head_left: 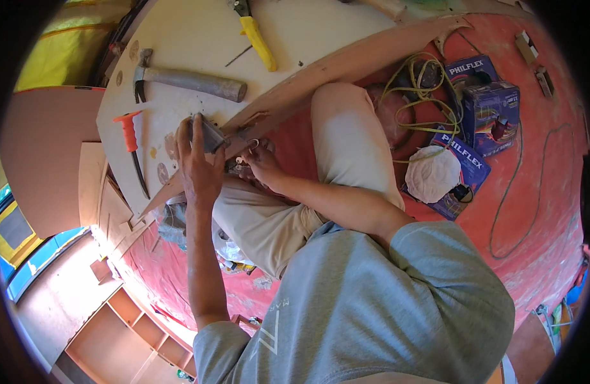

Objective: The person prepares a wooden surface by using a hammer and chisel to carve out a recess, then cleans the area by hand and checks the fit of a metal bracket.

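Observation:
Over the edge of the pale wooden board (295, 32), my left hand (202, 168) grips a small dark grey box-shaped piece (213, 137), fingers along its left side and thumb near its lower corner. Close beside it, my right hand (264, 168) is closed with the fingers bent together near the board's edge. Something small and pale, partly ring-shaped, shows at its fingertips, too small to name. A claw hammer (195, 84) lies on the board beyond my left hand. Left of that hand rests a pointed tool with an orange-red handle (129, 133).
A yellow-handled hand tool (258, 43) lies at the board's far side. On the red floor (500, 217) to the right are blue cartons (491, 115), looped yellow-green wire (404, 80) and a crumpled white cloth (432, 174). A wooden compartment frame (119, 333) stands at lower left.

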`<state>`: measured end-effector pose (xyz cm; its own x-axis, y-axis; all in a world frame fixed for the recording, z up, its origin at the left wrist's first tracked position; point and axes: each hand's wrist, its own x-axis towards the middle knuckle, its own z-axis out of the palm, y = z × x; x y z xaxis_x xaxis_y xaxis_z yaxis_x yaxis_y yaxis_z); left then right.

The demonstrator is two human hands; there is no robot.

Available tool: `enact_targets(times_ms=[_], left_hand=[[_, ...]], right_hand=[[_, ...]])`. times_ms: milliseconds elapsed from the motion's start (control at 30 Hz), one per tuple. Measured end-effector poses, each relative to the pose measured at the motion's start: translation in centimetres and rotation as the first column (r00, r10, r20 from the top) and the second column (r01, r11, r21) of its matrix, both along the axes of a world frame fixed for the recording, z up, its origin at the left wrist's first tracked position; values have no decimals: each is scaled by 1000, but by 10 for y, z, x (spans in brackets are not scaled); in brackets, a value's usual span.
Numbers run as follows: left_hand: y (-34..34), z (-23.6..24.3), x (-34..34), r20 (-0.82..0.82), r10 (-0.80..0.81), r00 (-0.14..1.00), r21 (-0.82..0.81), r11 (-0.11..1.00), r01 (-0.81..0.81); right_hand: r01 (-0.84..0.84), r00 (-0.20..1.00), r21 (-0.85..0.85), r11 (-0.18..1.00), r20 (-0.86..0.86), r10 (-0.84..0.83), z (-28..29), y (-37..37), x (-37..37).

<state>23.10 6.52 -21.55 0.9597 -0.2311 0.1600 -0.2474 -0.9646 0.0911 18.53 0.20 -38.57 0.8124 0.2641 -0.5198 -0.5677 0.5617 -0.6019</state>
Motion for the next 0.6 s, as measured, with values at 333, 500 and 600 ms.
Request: enact_targets(times_ms=[333, 500, 600], left_hand=[[11, 7, 11, -100, -149, 984, -33, 989, 146], [1, 5, -7, 15, -97, 995, -13, 995, 97], [-3, 4, 2, 26, -109, 994, -21, 994, 110]], right_hand=[[-32, 995, 45, 999, -93, 36, 3, -8, 6], [-5, 995, 80, 997, -96, 13, -2, -2, 3], [-50, 996, 10, 999, -74, 51, -3, -2, 4]])
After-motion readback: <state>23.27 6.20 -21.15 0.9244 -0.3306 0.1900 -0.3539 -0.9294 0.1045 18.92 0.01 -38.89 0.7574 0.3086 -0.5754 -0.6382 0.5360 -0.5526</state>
